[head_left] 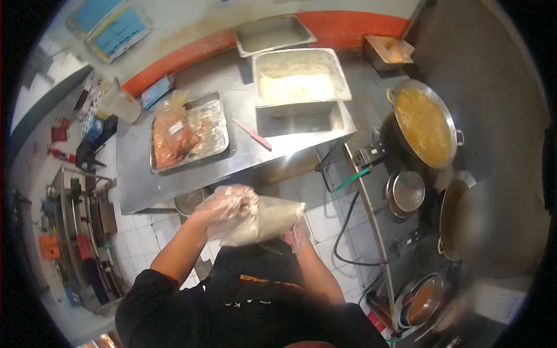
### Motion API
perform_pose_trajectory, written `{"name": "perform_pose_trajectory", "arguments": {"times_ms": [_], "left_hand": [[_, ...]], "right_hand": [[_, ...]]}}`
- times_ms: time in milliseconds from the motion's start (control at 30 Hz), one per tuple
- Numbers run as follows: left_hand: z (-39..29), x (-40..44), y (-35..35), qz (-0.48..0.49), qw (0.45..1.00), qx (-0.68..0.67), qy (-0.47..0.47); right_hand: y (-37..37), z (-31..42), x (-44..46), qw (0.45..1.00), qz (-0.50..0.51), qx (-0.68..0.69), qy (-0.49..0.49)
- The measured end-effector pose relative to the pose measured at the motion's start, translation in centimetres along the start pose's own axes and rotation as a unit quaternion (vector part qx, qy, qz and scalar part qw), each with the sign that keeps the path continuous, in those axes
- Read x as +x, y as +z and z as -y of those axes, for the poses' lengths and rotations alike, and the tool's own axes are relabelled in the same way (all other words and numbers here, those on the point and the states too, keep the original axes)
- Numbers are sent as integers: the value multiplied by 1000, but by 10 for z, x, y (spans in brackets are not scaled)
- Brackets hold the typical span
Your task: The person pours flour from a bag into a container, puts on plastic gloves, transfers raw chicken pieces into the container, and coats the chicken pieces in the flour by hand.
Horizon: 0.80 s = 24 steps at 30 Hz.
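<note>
A clear plastic bag with pale contents is held up in front of my apron, above the tiled floor. My left hand, in a thin clear glove dusted with white powder, closes on the bag's left end. At the opposite end, my right hand grips the bag from its lower right side, also in a clear glove; some of its fingers are hidden behind the bag. What the pale stuff inside is, I cannot make out.
On the steel table are a metal tray with a bag of reddish meat, a pink-handled knife and a deep pan of white powder. To the right stand a large wok of yellowish liquid, a strainer and a black hose.
</note>
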<state>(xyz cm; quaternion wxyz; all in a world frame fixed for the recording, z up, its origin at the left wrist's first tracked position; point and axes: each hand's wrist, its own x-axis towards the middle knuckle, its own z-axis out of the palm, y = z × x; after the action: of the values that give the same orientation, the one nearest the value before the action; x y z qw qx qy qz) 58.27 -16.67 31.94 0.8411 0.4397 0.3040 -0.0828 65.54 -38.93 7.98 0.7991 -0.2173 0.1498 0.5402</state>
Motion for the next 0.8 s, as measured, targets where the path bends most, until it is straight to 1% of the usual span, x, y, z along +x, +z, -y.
{"name": "perform_pose_trajectory", "arguments": {"times_ms": [33, 67, 100, 133, 167, 200, 233, 267, 300, 333, 367, 400, 433, 467, 500, 533, 567, 600, 667, 767, 800], "left_hand": [[-4, 0, -9, 26, 994, 56, 88], [-25, -15, 12, -54, 992, 92, 64], [-37, -20, 14, -46, 992, 85, 80], [-47, -22, 11, -36, 991, 80, 98], [-47, -16, -10, -39, 992, 73, 100], [-38, -3, -41, -53, 916, 308, 252], [-39, 3, -63, -53, 849, 419, 318], [-43, 7, -82, -70, 763, 515, 385], [-42, 8, -97, -175, 792, 464, 356], [-43, 10, -112, -276, 809, 406, 323], [-39, 19, -145, -280, 810, 399, 327], [-18, 33, -176, -346, 724, 523, 287], [-3, 48, -199, -400, 619, 632, 239], [2, 61, -214, -398, 620, 632, 240], [5, 73, -227, -401, 601, 635, 272], [10, 86, -240, -404, 582, 637, 303], [16, 99, -250, -407, 505, 681, 340], [23, 110, -260, -404, 509, 680, 341], [13, 129, -258, -386, 579, 645, 317], [-16, 169, -238, -399, 584, 643, 294], [-27, 186, -232, -404, 555, 653, 319]], "right_hand": [[15, 1, 15, 999, 22, -23, -3], [29, 1, 27, 998, 42, -44, -5], [43, 2, 40, 998, 43, -51, 3], [64, 3, 52, 963, 83, -243, -83], [76, 3, 56, 928, 106, -338, -119], [86, 4, 60, 882, 123, -426, -160], [99, 5, 68, 824, 121, -515, -206], [108, 6, 76, 755, 117, -595, -250], [116, 7, 85, 715, 118, -633, -271], [123, 7, 95, 673, 117, -669, -291], [133, 7, 115, 768, 106, -582, -247], [133, 5, 127, 849, 89, -480, -200], [140, 6, 137, 884, 79, -426, -174], [145, 7, 147, 915, 67, -368, -150], [156, 14, 153, 977, 57, -192, -72], [167, 19, 159, 999, 45, -7, 9], [176, 19, 164, 999, 41, -7, 6], [184, 20, 168, 999, 44, -29, -15], [191, 18, 177, 997, 46, -54, -37], [189, 18, 189, 997, 18, -70, -27], [188, 17, 193, 992, 36, -117, -37]]}}
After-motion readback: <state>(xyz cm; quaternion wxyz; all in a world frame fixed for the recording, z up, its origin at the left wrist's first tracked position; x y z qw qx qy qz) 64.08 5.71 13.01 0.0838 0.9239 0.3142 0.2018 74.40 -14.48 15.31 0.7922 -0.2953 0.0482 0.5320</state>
